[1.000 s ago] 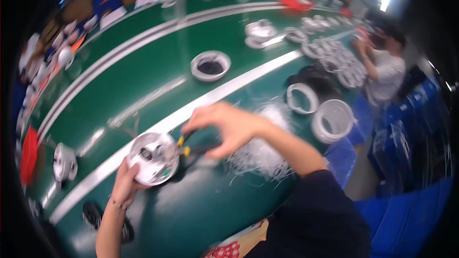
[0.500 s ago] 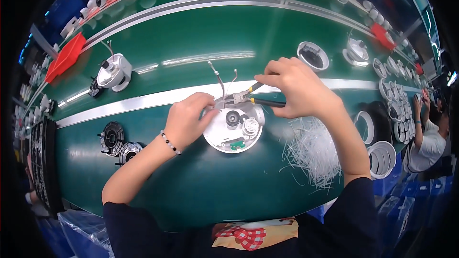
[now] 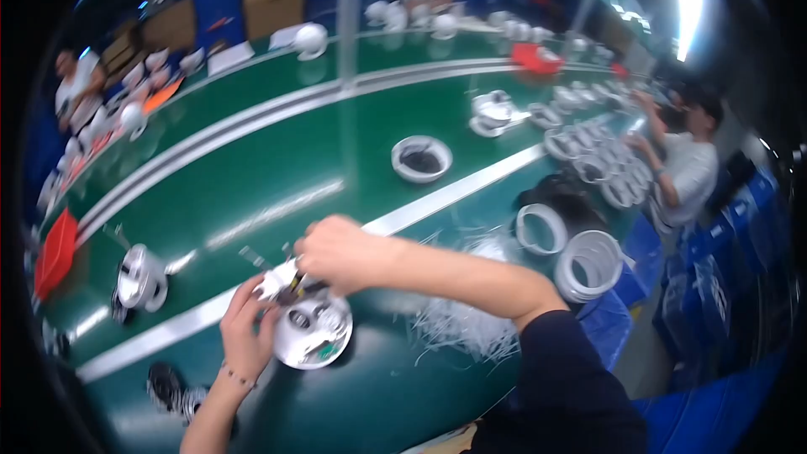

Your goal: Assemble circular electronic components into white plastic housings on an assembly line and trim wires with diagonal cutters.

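One white housing (image 3: 294,346), inner parts seated, uncovered, judged part-finished, is being worked near the bench's (image 3: 370,403) far edge; pliers (image 3: 296,285) are being clamped by the right hand (image 3: 340,252), spread wider earlier; the left hand's (image 3: 244,336) grip, blurred, is not being made out.

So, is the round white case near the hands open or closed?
Open: inside the white case, a green board and a dark round part show.
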The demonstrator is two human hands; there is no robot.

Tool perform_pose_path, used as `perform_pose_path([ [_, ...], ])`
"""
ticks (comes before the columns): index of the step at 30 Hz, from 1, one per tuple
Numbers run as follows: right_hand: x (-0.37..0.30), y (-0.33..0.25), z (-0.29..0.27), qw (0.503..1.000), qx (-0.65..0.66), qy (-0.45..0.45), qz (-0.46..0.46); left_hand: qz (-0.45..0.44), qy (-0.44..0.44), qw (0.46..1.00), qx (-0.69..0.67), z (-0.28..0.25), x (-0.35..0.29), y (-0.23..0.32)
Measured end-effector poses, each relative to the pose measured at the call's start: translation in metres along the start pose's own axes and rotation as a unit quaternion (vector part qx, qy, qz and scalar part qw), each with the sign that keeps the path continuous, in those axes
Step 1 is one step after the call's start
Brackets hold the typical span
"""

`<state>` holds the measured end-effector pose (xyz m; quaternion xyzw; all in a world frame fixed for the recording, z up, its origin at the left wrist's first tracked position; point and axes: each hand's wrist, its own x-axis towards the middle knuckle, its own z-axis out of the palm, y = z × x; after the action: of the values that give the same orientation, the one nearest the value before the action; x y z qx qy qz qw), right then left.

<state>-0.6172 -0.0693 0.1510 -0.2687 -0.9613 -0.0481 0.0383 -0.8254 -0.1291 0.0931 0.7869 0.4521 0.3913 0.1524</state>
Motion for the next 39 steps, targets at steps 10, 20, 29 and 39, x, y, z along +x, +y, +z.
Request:
perform_pose_path([
  [10, -0.071, 0.029, -0.089, 0.925, 0.027, 0.365, 0.103, 0.156, -0.010, 0.986, -0.051, -0.016, 0.018, 0.074],
  [20, -0.111, -0.022, -0.092, 0.944, 0.127, 0.263, 0.156, 0.013, 0.031, 0.999, 0.014, -0.026, 0.007, 0.019],
  [29, -0.103, -0.072, -0.053, 0.964, 0.252, 0.084, 0.034, -0.424, -0.198, 0.743, -0.477, -0.016, -0.024, -0.003],
  [39, -0.077, -0.092, -0.052, 0.954, 0.281, 0.101, 0.014, -0.416, 0.137, 0.749, -0.497, -0.021, 0.070, -0.118],
])
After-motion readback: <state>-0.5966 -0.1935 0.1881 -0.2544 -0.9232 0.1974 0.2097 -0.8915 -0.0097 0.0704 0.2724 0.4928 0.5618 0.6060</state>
